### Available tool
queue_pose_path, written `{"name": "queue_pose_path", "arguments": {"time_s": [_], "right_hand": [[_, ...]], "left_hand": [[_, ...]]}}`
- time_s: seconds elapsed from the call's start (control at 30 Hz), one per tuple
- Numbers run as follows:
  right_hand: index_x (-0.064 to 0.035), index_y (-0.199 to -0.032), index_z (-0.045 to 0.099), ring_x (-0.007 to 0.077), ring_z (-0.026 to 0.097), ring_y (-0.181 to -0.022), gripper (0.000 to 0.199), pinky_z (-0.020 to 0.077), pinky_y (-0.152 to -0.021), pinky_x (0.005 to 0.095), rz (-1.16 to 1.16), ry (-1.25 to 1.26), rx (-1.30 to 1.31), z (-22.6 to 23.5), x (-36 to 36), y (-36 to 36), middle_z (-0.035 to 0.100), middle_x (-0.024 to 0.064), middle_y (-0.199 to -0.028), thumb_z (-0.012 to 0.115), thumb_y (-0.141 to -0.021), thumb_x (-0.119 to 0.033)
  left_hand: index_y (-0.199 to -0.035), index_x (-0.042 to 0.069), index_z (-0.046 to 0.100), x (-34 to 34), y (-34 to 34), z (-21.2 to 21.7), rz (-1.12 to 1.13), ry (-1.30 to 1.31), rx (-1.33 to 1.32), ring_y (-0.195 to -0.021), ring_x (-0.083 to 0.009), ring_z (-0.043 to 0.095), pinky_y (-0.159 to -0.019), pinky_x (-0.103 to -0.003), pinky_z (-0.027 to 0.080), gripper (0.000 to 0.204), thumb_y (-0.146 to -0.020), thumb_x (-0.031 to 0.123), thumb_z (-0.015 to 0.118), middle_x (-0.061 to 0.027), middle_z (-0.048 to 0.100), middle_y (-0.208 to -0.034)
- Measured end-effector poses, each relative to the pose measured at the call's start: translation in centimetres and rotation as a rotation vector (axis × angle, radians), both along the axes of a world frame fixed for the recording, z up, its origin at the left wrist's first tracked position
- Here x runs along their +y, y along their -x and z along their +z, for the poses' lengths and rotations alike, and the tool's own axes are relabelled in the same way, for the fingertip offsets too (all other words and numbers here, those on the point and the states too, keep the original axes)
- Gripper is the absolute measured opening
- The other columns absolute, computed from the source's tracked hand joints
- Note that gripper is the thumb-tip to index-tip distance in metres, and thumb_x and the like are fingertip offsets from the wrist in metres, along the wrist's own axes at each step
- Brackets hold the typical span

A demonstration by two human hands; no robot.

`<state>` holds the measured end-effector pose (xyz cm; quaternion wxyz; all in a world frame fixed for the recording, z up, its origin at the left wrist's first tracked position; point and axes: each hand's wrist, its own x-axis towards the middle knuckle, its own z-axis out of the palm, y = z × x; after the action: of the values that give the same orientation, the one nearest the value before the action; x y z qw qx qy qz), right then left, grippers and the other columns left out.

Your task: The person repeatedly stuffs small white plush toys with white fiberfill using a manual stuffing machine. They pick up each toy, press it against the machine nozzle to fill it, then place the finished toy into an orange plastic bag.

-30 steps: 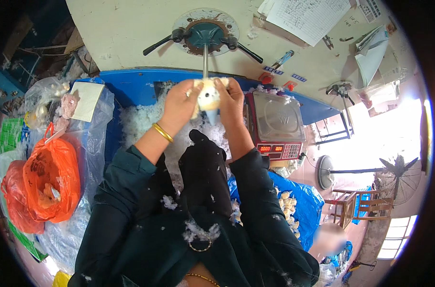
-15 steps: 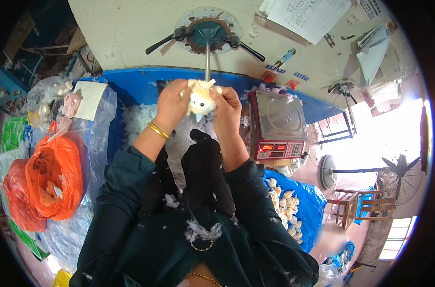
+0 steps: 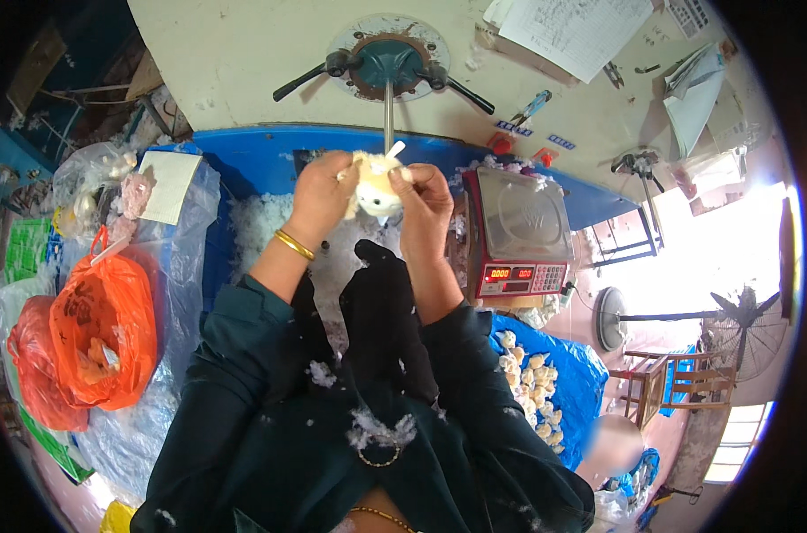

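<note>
A small cream and white plush toy [image 3: 374, 185] with black eyes is held between both hands at the end of a thin metal tube [image 3: 388, 115]. The tube juts toward me from a green machine nozzle mount [image 3: 388, 67] with two black-handled levers. My left hand [image 3: 322, 197] grips the toy's left side, fingers closed around it. On its right side my right hand [image 3: 426, 204] pinches the plush between thumb and fingers. A small white tag [image 3: 396, 149] sticks up from the toy's top. Whether the tube's tip sits inside the toy is hidden.
White fluff stuffing [image 3: 261, 233] lies in the blue trough [image 3: 243, 147] below my hands. To the right stands a red digital scale [image 3: 520, 226]; beyond it, several plush pieces [image 3: 532, 382] lie on blue sheeting. Orange plastic bags [image 3: 110, 329] stand at left. Farther right is a fan [image 3: 743, 329].
The toy has turned and tilted slightly in my hands, so its face shows less and the white tag stands up more. Both hands still hold it.
</note>
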<state>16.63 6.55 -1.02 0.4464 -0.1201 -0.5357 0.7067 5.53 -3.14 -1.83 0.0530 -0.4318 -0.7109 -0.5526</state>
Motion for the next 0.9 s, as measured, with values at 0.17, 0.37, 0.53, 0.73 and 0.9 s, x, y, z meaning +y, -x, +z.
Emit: {"name": "queue_pose_path", "arguments": {"time_s": [0.17, 0.37, 0.53, 0.73, 0.9], "right_hand": [[-0.0046, -0.077, 0.056, 0.0037, 0.048, -0.073, 0.015, 0.0381, -0.066, 0.0185, 0.037, 0.028, 0.032, -0.2, -0.5, -0.4, 0.052, -0.0033, -0.082, 0.069, -0.080, 0.004], [-0.0062, -0.080, 0.060, 0.0059, 0.052, -0.075, 0.009, 0.0406, -0.069, 0.0205, 0.250, -0.098, -0.328, 0.9, 3.1, -7.5, 0.057, -0.0028, -0.081, 0.063, -0.081, 0.002], [-0.0058, -0.079, 0.069, 0.0274, 0.061, -0.070, 0.018, 0.0462, -0.066, 0.0371, 0.805, -0.959, -1.456, 3.0, 8.1, -16.9, 0.063, 0.0149, -0.077, 0.068, -0.077, -0.024], [-0.0037, -0.100, 0.065, 0.0113, 0.060, -0.073, 0.025, 0.0472, -0.061, 0.0252, 0.559, -0.224, -0.782, 0.6, 2.8, -12.7, 0.064, 0.0041, -0.082, 0.070, -0.083, -0.021], [0.0017, -0.102, 0.057, 0.0078, 0.054, -0.065, 0.026, 0.0439, -0.053, 0.0223, 0.491, -0.012, -0.558, -0.5, -0.6, -7.8, 0.060, 0.0042, -0.082, 0.067, -0.084, -0.013]], "left_hand": [[-0.083, 0.000, 0.061, -0.9, -0.4, 0.4, -0.018, 0.047, -0.059, -0.074, -0.0341, 0.057, -0.065, -0.039, 0.045, 0.014, -0.084, 0.014, 0.059, -0.0179, 0.059, -0.079], [-0.100, -0.002, 0.063, -3.0, -2.8, 0.5, -0.311, -0.031, -0.686, -0.083, -0.0210, 0.061, -0.069, -0.031, 0.049, 0.024, -0.092, 0.020, 0.055, -0.0126, 0.066, -0.092], [-0.120, -0.002, 0.052, -4.7, -3.3, 0.6, -0.650, -0.203, -1.190, -0.102, -0.0254, 0.062, -0.086, -0.035, 0.053, 0.035, -0.088, 0.011, 0.053, -0.0169, 0.062, -0.107], [-0.119, -0.001, 0.052, -3.1, -6.0, 0.4, -0.646, -0.236, -1.154, -0.103, -0.0264, 0.062, -0.092, -0.036, 0.050, 0.044, -0.075, -0.002, 0.053, -0.0173, 0.057, -0.120], [-0.124, -0.001, 0.048, -3.3, -7.7, 0.5, -0.545, -0.353, -0.890, -0.112, -0.0231, 0.057, -0.099, -0.032, 0.043, 0.055, -0.069, -0.004, 0.053, -0.0143, 0.058, -0.120]]}}
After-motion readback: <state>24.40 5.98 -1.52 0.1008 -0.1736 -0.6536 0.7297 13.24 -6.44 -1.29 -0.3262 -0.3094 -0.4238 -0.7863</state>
